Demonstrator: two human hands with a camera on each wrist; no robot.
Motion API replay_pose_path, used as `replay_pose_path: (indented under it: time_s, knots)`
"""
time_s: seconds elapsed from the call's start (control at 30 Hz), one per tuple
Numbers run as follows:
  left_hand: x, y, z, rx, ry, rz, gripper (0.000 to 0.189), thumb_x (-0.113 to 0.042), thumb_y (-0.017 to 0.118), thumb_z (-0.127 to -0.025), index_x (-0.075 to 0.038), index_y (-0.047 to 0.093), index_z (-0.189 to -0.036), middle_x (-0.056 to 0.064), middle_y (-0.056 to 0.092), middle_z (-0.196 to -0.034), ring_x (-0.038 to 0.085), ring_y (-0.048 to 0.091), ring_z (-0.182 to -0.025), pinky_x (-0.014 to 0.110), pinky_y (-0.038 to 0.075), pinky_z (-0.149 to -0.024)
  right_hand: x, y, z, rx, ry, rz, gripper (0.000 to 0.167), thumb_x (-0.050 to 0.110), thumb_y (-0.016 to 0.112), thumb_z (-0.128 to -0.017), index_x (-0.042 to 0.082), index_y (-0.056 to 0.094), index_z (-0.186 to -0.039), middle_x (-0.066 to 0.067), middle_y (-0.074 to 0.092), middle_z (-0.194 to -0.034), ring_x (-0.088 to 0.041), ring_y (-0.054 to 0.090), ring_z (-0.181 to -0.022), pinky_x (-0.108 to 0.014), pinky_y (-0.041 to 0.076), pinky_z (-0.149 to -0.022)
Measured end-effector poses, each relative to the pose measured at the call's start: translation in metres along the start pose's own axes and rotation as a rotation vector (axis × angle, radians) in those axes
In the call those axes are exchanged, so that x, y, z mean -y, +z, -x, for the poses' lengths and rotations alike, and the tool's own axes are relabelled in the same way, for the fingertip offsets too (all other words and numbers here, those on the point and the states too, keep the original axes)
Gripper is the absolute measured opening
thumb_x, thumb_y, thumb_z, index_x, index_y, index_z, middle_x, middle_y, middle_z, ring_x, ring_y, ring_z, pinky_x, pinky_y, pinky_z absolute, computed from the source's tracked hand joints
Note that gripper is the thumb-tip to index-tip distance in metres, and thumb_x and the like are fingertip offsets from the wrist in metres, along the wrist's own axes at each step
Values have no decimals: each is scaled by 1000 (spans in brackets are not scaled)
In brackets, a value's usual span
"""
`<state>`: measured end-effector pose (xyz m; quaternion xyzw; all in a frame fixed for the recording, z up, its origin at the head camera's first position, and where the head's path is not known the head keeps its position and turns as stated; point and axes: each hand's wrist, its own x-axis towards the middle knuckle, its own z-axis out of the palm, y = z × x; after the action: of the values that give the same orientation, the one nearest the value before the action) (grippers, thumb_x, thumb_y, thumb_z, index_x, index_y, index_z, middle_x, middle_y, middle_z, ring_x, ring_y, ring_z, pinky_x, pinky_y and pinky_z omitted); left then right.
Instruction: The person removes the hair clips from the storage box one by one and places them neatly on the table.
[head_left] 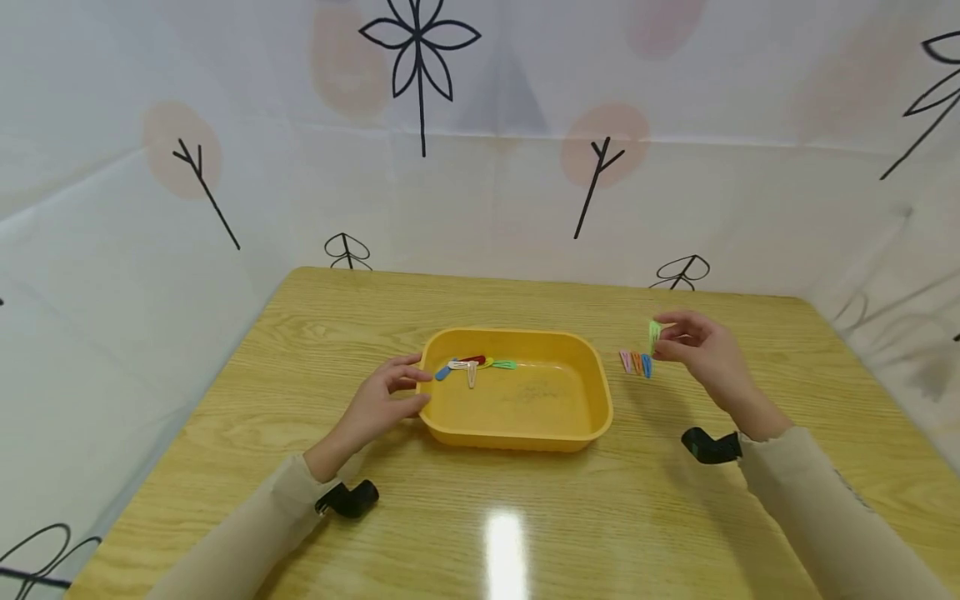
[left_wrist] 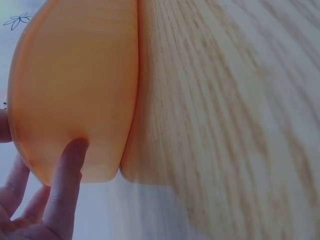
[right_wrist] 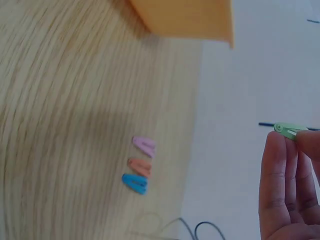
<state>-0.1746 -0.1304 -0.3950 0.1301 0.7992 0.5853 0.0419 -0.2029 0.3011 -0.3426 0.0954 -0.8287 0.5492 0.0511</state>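
Observation:
A yellow plastic tray (head_left: 517,438) stands mid-table with several snap hair clips in its left part, among them a bright green clip (head_left: 504,365) and a dark red one. My left hand (head_left: 384,396) holds the tray's left end, fingertips over the rim and thumb against the outer wall in the left wrist view. Right of the tray, my right hand (head_left: 701,350) pinches a light green hair clip (right_wrist: 286,129) between thumb and fingers, raised above the table. Below it lie a pink clip (right_wrist: 144,146), an orange clip (right_wrist: 140,167) and a blue clip (right_wrist: 134,183) side by side.
The wooden table (head_left: 420,525) reaches back to a pale cloth (head_left: 495,208) with plant drawings, which hangs behind and at both sides. Black wrist mounts (head_left: 711,447) stick out from both sleeves close over the tabletop.

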Motion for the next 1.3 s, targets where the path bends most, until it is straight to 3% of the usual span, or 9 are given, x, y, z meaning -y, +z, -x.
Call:
replay_pose_path:
  time_s: [0.17,0.27,0.43,0.53,0.73,1.3]
  knots:
    - [1,0,-1,-2,11,-21,29,-7,69,-83,4,63,-109,7,38,-142,37,49,-112,30,56,-71,-11,-9,1,6,11,-10,27,4,59,-90,19,56,-112,0,54,-89,-8,62,-77,-23,55,-71]
    - [1,-1,0,-1,11,-19,29,-7,69,-83,4,63,-109,8,38,-142,37,49,-112,30,56,-70,-17,-13,0,19,25,-40,26,3,58,-91,17,57,-112,-6,54,-89,-9,62,-77,-24,55,-71]
    - [1,-1,0,2,2,-6,29,-7,69,-83,5,62,-110,7,37,-142,37,49,-112,31,56,-70,-30,-18,-4,43,76,-62,27,2,57,-92,0,52,-118,-9,54,-89,-10,62,-76,-30,56,-74]
    - [1,-2,0,3,0,-7,29,-6,69,-83,5,62,-109,7,37,-142,37,49,-112,31,57,-70,-39,-20,-6,63,114,-28,36,3,56,-92,-9,45,-124,-9,53,-91,-10,62,-77,-33,55,-76]
    - [1,-2,-1,3,5,-23,29,-7,69,-83,5,63,-109,7,38,-141,37,50,-112,31,56,-71,-57,-23,-10,99,166,37,45,3,53,-94,-16,36,-131,-12,51,-94,-11,62,-78,-32,55,-77]
    - [3,-2,-1,-1,31,-37,30,-10,70,-84,4,63,-109,9,39,-141,36,51,-111,31,55,-76,-76,-26,-24,182,245,223,44,2,57,-91,-17,42,-128,-17,57,-94,-9,64,-74,-23,55,-68]
